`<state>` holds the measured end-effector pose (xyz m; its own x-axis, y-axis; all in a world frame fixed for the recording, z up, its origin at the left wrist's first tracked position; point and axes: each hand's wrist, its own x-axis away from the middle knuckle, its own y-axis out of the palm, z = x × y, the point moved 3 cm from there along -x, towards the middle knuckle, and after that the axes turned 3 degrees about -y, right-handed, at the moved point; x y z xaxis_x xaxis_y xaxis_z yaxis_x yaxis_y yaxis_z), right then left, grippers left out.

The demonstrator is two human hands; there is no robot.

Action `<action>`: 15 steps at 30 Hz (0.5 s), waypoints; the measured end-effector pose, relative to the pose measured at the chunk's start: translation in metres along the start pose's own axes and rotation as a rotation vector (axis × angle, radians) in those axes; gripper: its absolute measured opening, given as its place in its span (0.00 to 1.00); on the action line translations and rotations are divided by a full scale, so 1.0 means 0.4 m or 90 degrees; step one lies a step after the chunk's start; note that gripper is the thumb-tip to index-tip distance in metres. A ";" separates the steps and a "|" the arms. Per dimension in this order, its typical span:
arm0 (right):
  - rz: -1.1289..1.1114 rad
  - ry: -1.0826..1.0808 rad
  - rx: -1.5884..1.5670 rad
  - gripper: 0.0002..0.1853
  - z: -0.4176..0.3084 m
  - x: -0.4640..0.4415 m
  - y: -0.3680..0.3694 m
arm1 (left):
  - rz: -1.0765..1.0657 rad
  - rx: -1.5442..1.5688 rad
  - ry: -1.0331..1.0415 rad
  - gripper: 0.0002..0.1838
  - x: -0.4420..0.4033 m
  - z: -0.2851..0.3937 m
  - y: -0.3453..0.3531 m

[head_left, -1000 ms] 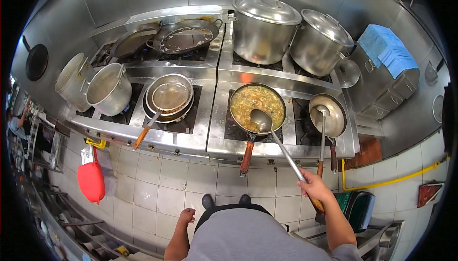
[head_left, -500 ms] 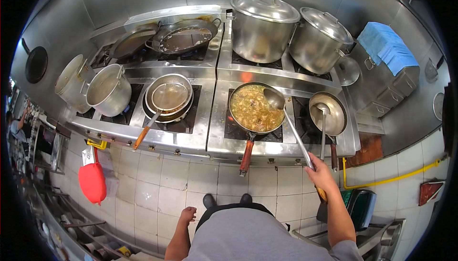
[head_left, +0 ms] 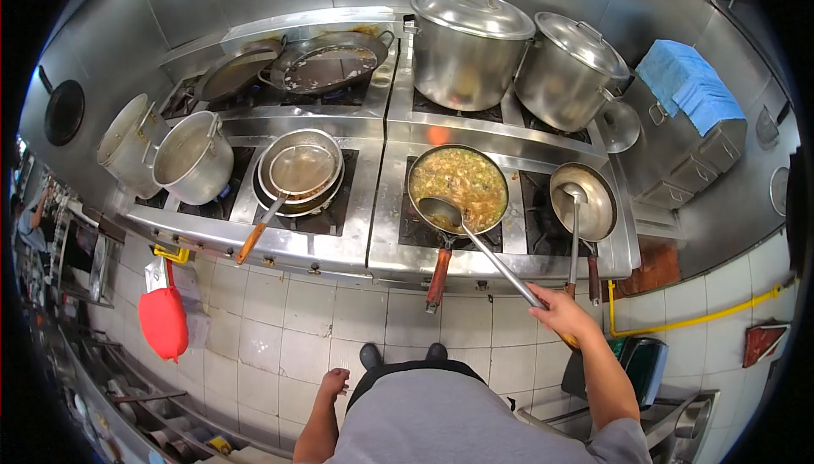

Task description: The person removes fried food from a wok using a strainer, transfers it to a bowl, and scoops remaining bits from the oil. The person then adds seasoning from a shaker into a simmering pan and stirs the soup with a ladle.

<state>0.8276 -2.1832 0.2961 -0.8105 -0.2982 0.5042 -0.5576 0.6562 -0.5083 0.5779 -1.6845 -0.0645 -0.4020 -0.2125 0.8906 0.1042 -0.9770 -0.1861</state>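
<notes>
My right hand [head_left: 563, 310] is wrapped round the long handle of a metal ladle [head_left: 500, 269]. The ladle's bowl dips into the near-left side of a frying pan [head_left: 438, 280] full of chunky yellow-brown stew [head_left: 462, 177]. This pan rests on a front burner, its red-brown wooden handle pointing toward me. My left hand [head_left: 336, 381] hangs low beside my body, away from the stove, fingers curled with nothing seen in them. To the right of the stew, a second pan [head_left: 604, 209] has another ladle [head_left: 576, 209] lying in it.
Two large lidded pots [head_left: 469, 61] stand on the back burners. Woks [head_left: 326, 65] and deep pots [head_left: 195, 159] occupy the left side. A strainer [head_left: 298, 167] lies on a pan, its wooden handle jutting over the stove's front edge. Blue cloths [head_left: 687, 82] lie at the right.
The ladle's bowl has swept from the stew's upper right to its near-left side. My right hand has shifted slightly left and the handle lies flatter. My left hand has hardly moved.
</notes>
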 end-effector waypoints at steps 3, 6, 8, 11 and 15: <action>0.020 -0.041 0.085 0.32 -0.003 -0.050 0.018 | -0.006 -0.018 0.000 0.16 -0.002 0.004 0.002; 0.085 -0.177 0.126 0.31 -0.033 -0.092 0.035 | -0.001 -0.023 -0.006 0.15 -0.003 0.003 -0.004; 0.110 -0.162 0.106 0.31 -0.055 -0.117 0.037 | 0.002 -0.024 -0.007 0.15 -0.003 -0.003 -0.007; 0.144 -0.149 0.099 0.30 -0.043 -0.172 0.045 | 0.014 0.001 -0.008 0.17 0.001 -0.015 -0.013; 0.234 -0.171 0.135 0.31 -0.044 -0.207 0.062 | 0.018 -0.004 -0.009 0.17 0.008 -0.020 -0.012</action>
<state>0.8841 -2.1301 0.2540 -0.9621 -0.2602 0.0814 -0.2281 0.6046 -0.7631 0.5690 -1.6805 -0.0642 -0.3854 -0.2404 0.8909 0.1093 -0.9706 -0.2146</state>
